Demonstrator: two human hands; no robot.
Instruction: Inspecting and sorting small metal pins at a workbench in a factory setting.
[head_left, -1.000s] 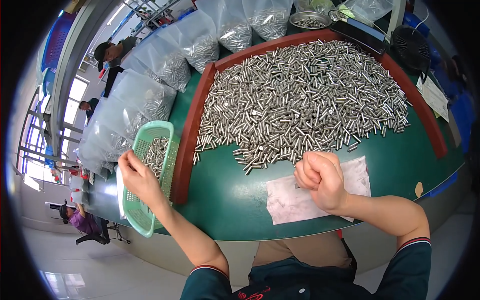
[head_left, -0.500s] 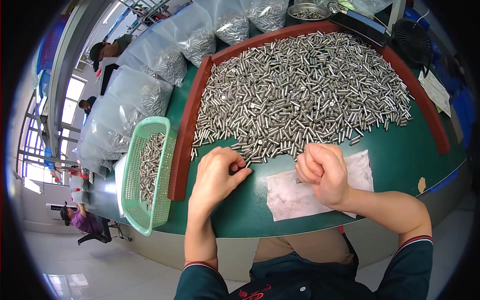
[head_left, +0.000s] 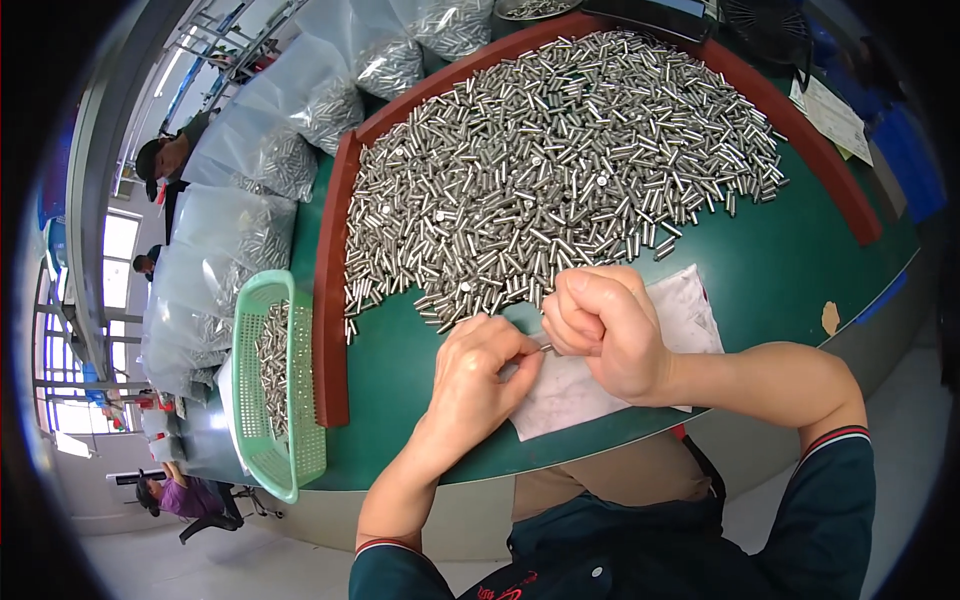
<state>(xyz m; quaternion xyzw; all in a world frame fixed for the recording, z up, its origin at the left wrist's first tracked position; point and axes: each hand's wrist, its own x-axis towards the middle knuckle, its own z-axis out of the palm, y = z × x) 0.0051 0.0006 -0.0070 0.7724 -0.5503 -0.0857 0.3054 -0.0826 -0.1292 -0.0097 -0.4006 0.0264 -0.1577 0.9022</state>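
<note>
A large heap of small, shiny metal pins [head_left: 560, 170] covers much of the green table. My left hand [head_left: 478, 375] is just off the heap's near edge, thumb and forefinger pinched together. From its fingertips a small metal pin [head_left: 545, 348] sticks out toward my right hand [head_left: 612, 330]. That right hand is curled into a fist beside it, over a white cloth [head_left: 570, 395]; whatever its fingers hold is hidden. The two hands are nearly touching.
A red-brown wooden rim [head_left: 335, 290] borders the heap. Left of it stands a light green plastic basket [head_left: 308, 440] with pins inside. Clear bags of pins [head_left: 240, 235] line the far left. A dark fan [head_left: 765, 30] and papers [head_left: 832, 118] lie at the right.
My left hand has moved right from the heap's edge to my right hand, a pin now showing at its fingertips. The right hand stays a fist. The whole view has shifted slightly.
</note>
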